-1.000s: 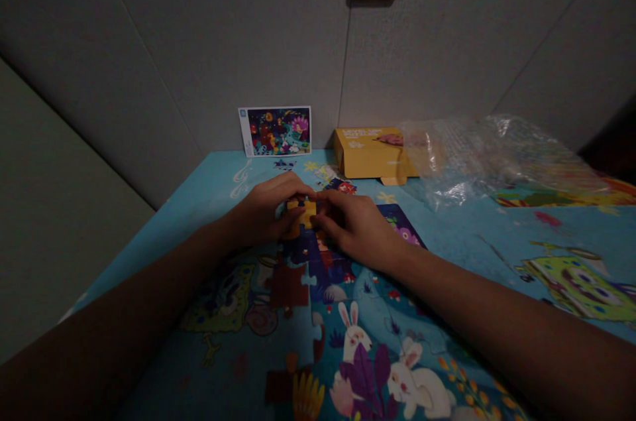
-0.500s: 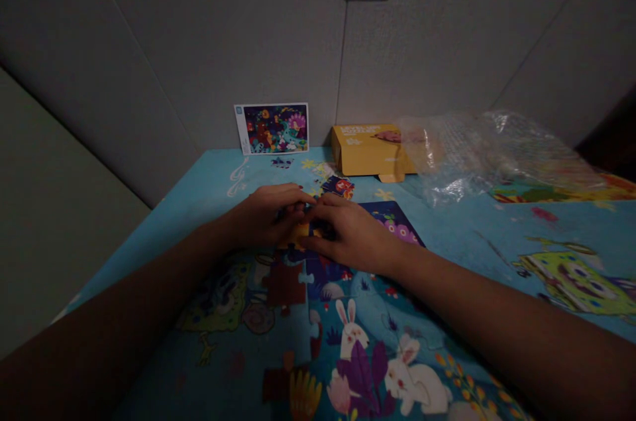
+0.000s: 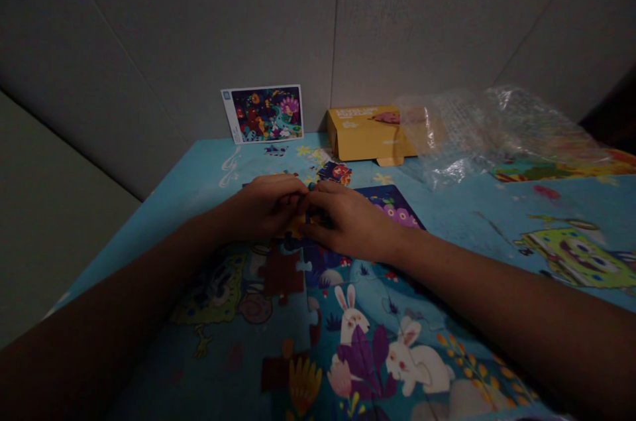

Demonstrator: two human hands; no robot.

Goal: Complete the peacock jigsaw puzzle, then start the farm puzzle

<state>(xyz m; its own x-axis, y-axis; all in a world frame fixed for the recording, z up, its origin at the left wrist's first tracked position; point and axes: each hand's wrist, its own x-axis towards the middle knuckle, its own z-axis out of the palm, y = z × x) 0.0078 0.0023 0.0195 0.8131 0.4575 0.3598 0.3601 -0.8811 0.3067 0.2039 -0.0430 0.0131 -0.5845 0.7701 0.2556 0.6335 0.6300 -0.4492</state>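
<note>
A partly built jigsaw puzzle (image 3: pixel 362 335) with white rabbits and purple flowers lies on the blue cartoon tablecloth (image 3: pixel 199 162). My left hand (image 3: pixel 263 205) and my right hand (image 3: pixel 348 219) meet at the puzzle's upper left edge, fingers curled and pressed down on a yellow puzzle piece (image 3: pixel 298 227), mostly hidden under them. A loose dark piece (image 3: pixel 335 172) lies just beyond my fingertips.
A picture card (image 3: pixel 262 113) leans on the grey wall. A yellow box (image 3: pixel 365 134) and a crumpled clear plastic bag (image 3: pixel 491 132) sit at the back right. The table edge runs along the left side.
The yellow piece showed openly between my fingers a second ago; my hands have since closed over it and pressed it down. The view has tilted down slightly.
</note>
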